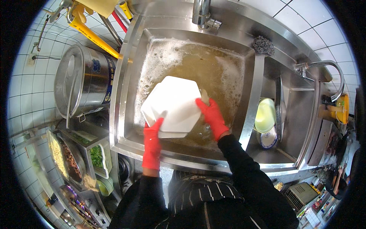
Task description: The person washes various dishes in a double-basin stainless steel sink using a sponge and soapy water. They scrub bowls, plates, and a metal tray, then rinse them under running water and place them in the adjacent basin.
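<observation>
A small stack of white hexagonal plates (178, 104) is held over the large steel sink (190, 31), above cloudy brown water (208, 68) with foam. My left hand (153, 143), in a red rubber glove, grips the lower left edge of the stack, thumb on top. Another red glove covers my right hand (213, 116), which holds the right edge. Beside its fingertips shows a small tan thing (204, 96), possibly a sponge; too little of it is visible to tell. The fingers under the plates are hidden.
A steel faucet (201, 14) overhangs the sink; a metal scouring pad (263, 45) lies on its rim. In the right basin sit pale green bowls (264, 114) and a blue-rimmed dish (269, 138). A large steel pot (83, 81) stands left, near food trays (97, 156). A person (338, 181) is far right.
</observation>
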{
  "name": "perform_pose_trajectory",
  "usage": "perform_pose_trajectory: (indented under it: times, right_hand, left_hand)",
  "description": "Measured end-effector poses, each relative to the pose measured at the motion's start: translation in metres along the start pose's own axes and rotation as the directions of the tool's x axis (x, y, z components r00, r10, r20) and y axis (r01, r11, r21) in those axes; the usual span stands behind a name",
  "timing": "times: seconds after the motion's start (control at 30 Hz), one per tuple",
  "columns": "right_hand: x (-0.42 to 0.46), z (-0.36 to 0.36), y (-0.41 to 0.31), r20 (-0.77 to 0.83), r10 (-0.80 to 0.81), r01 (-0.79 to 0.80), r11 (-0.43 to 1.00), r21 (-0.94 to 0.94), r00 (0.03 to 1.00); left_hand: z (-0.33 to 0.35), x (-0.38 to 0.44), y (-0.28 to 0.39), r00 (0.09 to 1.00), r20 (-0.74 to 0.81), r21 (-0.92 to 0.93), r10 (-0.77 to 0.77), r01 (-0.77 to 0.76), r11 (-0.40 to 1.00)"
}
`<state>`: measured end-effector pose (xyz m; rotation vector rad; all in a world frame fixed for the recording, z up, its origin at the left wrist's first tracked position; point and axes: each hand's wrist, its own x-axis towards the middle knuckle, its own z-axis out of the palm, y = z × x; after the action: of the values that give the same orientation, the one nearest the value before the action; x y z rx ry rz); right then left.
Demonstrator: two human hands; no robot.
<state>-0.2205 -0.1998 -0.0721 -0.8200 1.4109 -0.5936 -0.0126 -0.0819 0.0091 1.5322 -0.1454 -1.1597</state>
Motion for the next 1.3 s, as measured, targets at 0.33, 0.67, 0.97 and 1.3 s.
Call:
perform_pose_trajectory:
  times: [0.33,0.67,0.97,1.3]
  right_hand:
    - [0.020,-0.005,0.016,0.042,-0.222,0.201,0.937,0.285,0.974]
    - [0.010,-0.066,0.025,-0.316,-0.140,0.228,0.938,0.263,0.939]
    - [-0.037,-0.055,0.030,-0.006,-0.091,0.090,0.957,0.275,0.996]
    - [0.001,-0.065,0.078,-0.281,-0.192,0.121,0.960,-0.253,0.940]
  left_hand:
    - [0.013,0.022,-0.017,0.996,0.071,0.168,0.057,-0.068,0.984]
    - [-0.015,0.044,-0.004,0.978,-0.122,-0.341,0.171,-0.203,0.918]
    - [0.001,0.044,-0.047,0.985,0.129,-0.394,-0.119,0.161,0.905]
    - [-0.005,0.023,-0.059,0.987,0.114,0.018,-0.112,0.110,0.994]
